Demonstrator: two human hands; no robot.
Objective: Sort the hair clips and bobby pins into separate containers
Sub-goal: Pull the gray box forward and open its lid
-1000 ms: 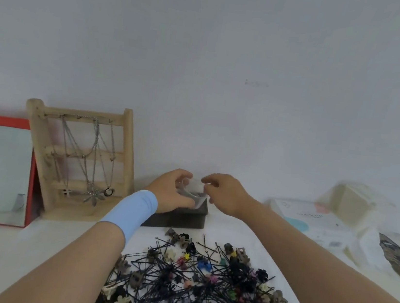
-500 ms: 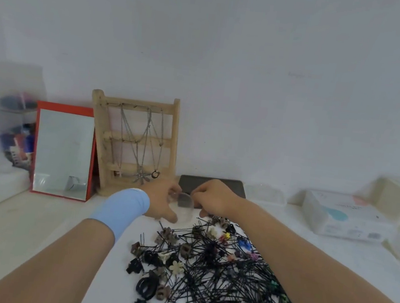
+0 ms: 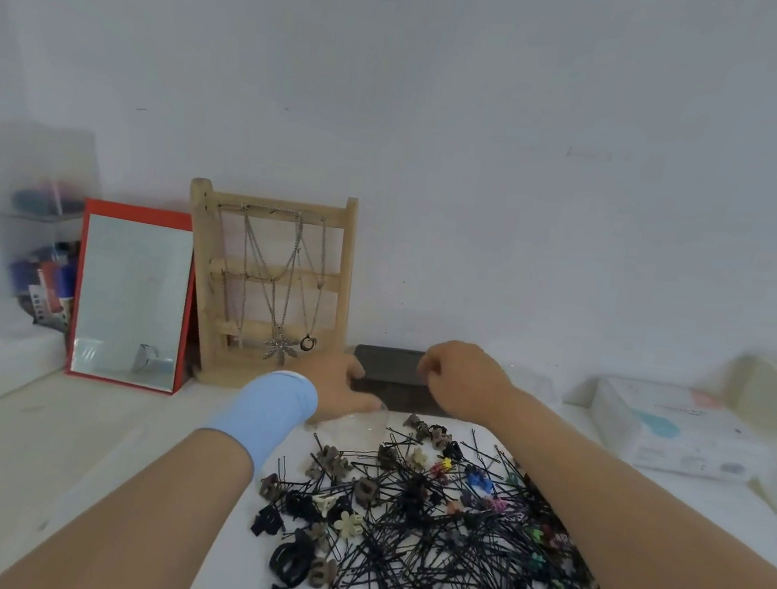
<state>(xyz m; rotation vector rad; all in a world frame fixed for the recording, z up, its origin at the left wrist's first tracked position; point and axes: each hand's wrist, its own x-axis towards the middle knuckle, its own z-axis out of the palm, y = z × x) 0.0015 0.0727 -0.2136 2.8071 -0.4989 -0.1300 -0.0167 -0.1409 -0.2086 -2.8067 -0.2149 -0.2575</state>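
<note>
Brightness: soft, even and fairly bright, with a cool white cast.
Shadows: faint, thin ones under the pile of pins [image 3: 443, 539].
Glare: pale reflection in the mirror [image 3: 131, 300].
Blur: edges smeared; the left-side clutter [image 3: 41, 268] and right-side boxes [image 3: 675, 428] were hazy, perhaps from motion.
Distortion: wide-angle stretch on the forearms.

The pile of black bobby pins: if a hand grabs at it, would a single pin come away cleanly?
Probably not. The bobby pins lie crisscrossed and interlocked, so several would likely lift together. Small hair clips are mixed among them and may snag. Each pin looks thin and light, so it could slide easily on the smooth white table.
</note>
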